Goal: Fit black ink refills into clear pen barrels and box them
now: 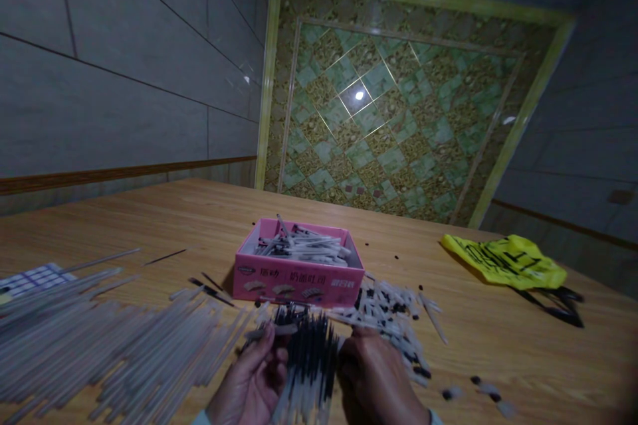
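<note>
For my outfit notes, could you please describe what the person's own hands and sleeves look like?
The left hand and right hand are human and ungloved. Only slivers of the left sleeve and right sleeve show at the bottom edge, both pale and bluish; I see no markings on them.

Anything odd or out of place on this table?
Some strays: a few white-and-black pieces lie at lower right, apart from the heap beside the pink box. Small black bits are scattered beyond the box. No damage I can make out.
</note>
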`<move>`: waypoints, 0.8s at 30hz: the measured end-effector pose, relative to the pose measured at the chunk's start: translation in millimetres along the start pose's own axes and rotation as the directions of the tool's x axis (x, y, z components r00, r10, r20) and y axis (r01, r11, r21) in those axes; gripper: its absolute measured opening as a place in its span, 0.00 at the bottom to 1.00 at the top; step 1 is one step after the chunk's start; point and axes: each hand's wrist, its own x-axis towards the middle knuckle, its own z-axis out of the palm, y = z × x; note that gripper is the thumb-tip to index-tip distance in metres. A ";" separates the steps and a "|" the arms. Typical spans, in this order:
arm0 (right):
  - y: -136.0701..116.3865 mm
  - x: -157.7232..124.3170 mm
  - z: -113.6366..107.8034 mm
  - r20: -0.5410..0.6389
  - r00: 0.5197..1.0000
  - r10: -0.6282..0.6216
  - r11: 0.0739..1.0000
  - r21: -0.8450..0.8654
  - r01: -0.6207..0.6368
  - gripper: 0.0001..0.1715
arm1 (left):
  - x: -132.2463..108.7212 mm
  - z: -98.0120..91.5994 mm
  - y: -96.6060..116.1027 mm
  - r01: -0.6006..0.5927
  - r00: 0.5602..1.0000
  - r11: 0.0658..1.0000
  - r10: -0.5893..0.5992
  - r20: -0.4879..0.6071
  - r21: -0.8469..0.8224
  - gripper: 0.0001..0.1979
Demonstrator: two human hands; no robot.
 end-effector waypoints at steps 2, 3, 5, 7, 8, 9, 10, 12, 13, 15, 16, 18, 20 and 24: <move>0.2 -0.7 0.5 -0.004 1.000 0.004 1.000 0.003 -0.004 0.11 | -0.8 1.8 -1.4 -0.023 1.000 0.999 0.024 -0.009 0.041 0.04; 0.3 -1.3 0.5 -0.010 1.000 0.004 1.000 0.008 -0.004 0.11 | -0.9 2.1 -2.2 -0.034 0.999 0.998 0.035 -0.010 0.061 0.04; -0.1 -2.4 0.1 -0.038 0.999 -0.002 0.999 0.036 0.004 0.10 | -0.3 1.6 -3.8 -0.049 0.999 0.994 0.050 -0.010 0.098 0.04; -2.5 -2.8 -0.7 -0.084 0.996 0.004 0.993 0.118 0.006 0.08 | 1.2 -0.3 -5.2 -0.065 0.998 0.988 0.067 -0.011 0.137 0.06; -4.9 -2.8 -1.0 -0.108 0.994 0.008 0.980 0.196 0.014 0.08 | 2.2 -1.4 -5.9 -0.079 0.997 0.984 0.082 -0.010 0.160 0.07; -8.2 -2.6 -1.1 -0.132 0.991 0.016 0.953 0.301 0.024 0.08 | 3.1 -2.5 -6.5 -0.095 0.995 0.977 0.097 -0.006 0.190 0.08; -12.3 -2.5 -0.6 -0.147 0.989 0.027 0.906 0.422 0.038 0.07 | 3.9 -3.4 -7.0 -0.110 0.994 0.968 0.112 0.002 0.225 0.09; -21.9 -2.8 2.3 -0.155 0.987 0.043 0.759 0.648 0.069 0.08 | 4.6 -4.3 -7.8 -0.134 0.991 0.944 0.133 0.023 0.302 0.09; -26.8 -3.4 4.6 -0.154 0.987 0.049 0.684 0.725 0.079 0.08 | 4.5 -4.2 -7.9 -0.144 0.989 0.930 0.142 0.029 0.339 0.09; -35.5 -5.2 9.9 -0.166 0.983 0.075 0.579 0.810 0.093 0.08 | 3.2 -3.3 -7.8 -0.155 0.987 0.902 0.158 0.028 0.402 0.09; -38.7 -6.3 12.3 -0.179 0.979 0.096 0.550 0.830 0.097 0.08 | 2.4 -2.7 -7.7 -0.160 0.986 0.889 0.166 0.024 0.429 0.10; -42.4 -8.0 15.7 -0.199 0.967 0.162 0.519 0.850 0.088 0.08 | 0.7 -1.5 -7.5 -0.171 0.983 0.863 0.181 0.025 0.475 0.11; -43.3 -8.8 16.8 -0.197 0.956 0.217 0.501 0.863 0.064 0.07 | -0.4 -0.7 -7.7 -0.180 0.981 0.844 0.189 0.034 0.506 0.13; -41.9 -9.0 15.9 -0.214 0.946 0.242 0.505 0.861 0.065 0.06 | -1.9 0.6 -9.1 -0.190 0.981 0.826 0.187 0.060 0.531 0.16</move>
